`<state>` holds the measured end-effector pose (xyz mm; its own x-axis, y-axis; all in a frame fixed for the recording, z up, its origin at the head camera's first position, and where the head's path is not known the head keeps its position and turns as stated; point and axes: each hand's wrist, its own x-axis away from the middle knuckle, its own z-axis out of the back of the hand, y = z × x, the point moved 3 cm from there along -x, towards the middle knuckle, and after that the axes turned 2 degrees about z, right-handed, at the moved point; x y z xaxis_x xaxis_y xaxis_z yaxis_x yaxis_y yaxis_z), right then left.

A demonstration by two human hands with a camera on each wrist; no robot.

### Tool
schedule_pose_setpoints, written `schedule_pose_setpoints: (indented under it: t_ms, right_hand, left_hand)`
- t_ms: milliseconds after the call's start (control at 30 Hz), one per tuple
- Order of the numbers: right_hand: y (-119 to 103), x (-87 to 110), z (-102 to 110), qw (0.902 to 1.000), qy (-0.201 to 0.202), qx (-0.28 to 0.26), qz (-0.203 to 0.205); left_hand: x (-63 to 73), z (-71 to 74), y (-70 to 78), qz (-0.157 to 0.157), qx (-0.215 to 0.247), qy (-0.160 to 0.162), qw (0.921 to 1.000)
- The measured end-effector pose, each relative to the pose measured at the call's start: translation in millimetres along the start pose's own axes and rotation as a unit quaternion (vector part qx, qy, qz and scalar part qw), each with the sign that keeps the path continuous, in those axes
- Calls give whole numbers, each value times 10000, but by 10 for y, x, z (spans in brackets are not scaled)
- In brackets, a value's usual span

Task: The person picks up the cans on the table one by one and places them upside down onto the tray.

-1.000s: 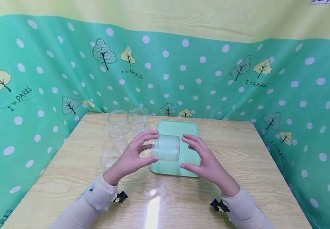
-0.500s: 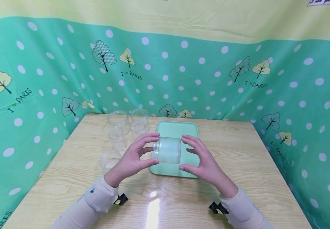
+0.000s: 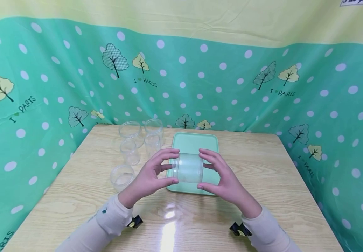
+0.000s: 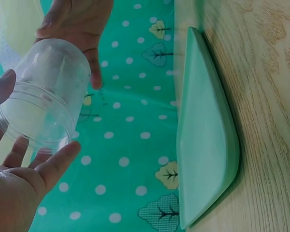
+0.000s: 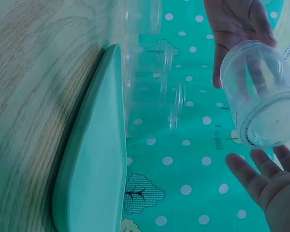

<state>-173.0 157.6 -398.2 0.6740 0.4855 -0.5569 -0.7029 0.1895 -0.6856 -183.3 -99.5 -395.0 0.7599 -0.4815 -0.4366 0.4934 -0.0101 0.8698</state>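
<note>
A clear, open-mouthed plastic jar [image 3: 187, 168] lies on its side in the air above a pale green tray [image 3: 195, 141]. My left hand [image 3: 146, 177] grips its rim end, thumb below and fingers above in the head view. At the base end, my right hand [image 3: 225, 178] spreads thumb and fingers around the jar. A narrow gap shows between the right fingertips [image 5: 233, 160] and the jar [image 5: 261, 92] in the right wrist view; whether the right thumb touches it I cannot tell. Nothing is visible inside the jar [image 4: 53, 82].
Several clear jars stand on the table's left side, among them a wide one [image 3: 131, 130], a taller one [image 3: 154, 126] and a low one [image 3: 122, 176]. A green dotted cloth [image 3: 181, 84] hangs behind the wood-grain table [image 3: 263, 168].
My left hand has carried the jar slightly right and toward me. Its base end now sits between the right thumb and fingers, where a gap was before.
</note>
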Motion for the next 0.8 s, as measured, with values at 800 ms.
schedule_pose_setpoints:
  t_ms: [800]
  right_hand:
    - [-35,-9,-42,9991,49,-411,-39]
  left_hand:
    - [-4,20,12,-176,145,39,9997]
